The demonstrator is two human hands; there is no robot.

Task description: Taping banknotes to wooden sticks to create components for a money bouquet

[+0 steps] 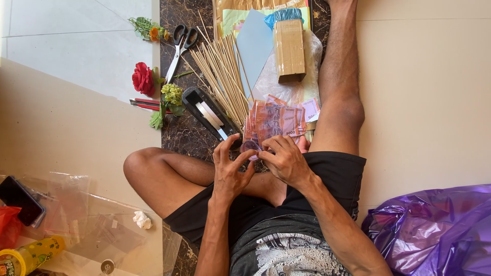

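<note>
Seated on the floor (424, 102), a person pinches a small purple roll (250, 147) between both hands. The left hand (228, 166) and right hand (285, 159) meet just beside a stack of banknotes (276, 121), near the black stapler (208, 113) and wooden skewers (221, 76).

A home floor (tiled) (76, 46) strewn with scissors (180, 43) and craft sticks (222, 76).

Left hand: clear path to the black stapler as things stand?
Probably yes. The left hand is pinching a small roll of tape, but the black stapler lies just beyond its fingertips with nothing between.
</note>
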